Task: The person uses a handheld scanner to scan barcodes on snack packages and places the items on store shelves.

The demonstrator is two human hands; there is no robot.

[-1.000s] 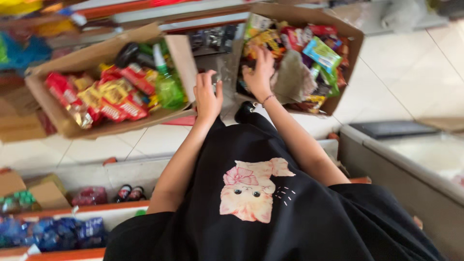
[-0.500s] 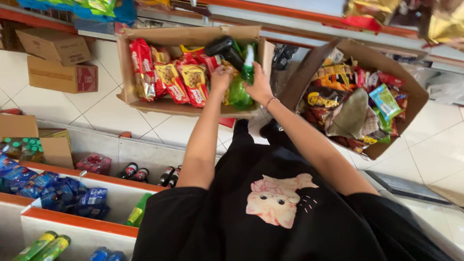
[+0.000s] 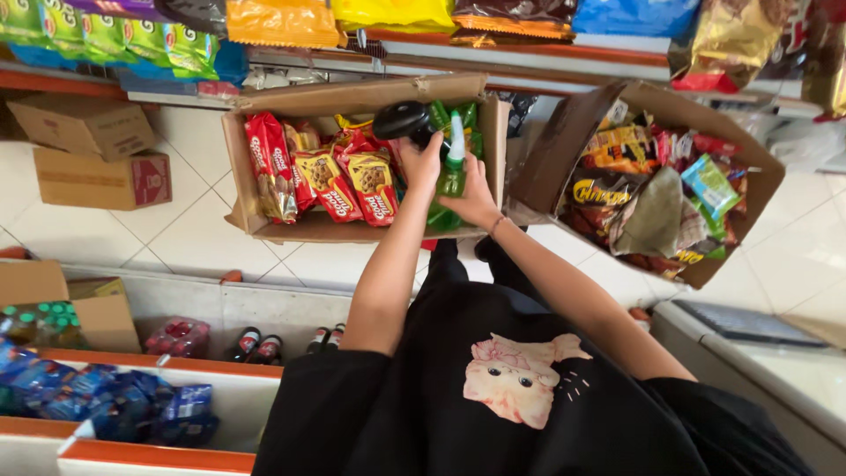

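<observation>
A shop aisle is seen from above: a pale tiled floor (image 3: 185, 229) runs through the middle of the frame, and orange-edged shelves (image 3: 529, 55) hung with snack bags are stretched across the top. In the upper centre an open cardboard box (image 3: 256, 189) is set on the tiles, packed with red biscuit packets (image 3: 352, 181) along its left half and green items at its right end. Both hands are brought together at that right end. The left hand (image 3: 421, 154) is closed around a black round-topped container (image 3: 404, 119), which sticks up at the box's top edge; the fingers are curled over its body. The right hand (image 3: 476, 196) is wrapped around a green bottle with a white pointed cap (image 3: 454, 163), held upright just beside the black container, the two hands touching or nearly so. Whether the bottle's base rests on the box contents cannot be told.

To the right of centre a second cardboard box (image 3: 564, 150) is tipped on its side, filled with mixed snack packets (image 3: 652, 189). At upper left two closed brown cartons (image 3: 92, 150) are stacked on the floor. Along the lower left, blue packs (image 3: 97, 401) are laid in an orange-rimmed shelf tray, and dark bottles with red caps (image 3: 256, 345) are lined up behind it. A black shirt with a pink cat print (image 3: 515, 375) fills the bottom centre of the frame.
</observation>
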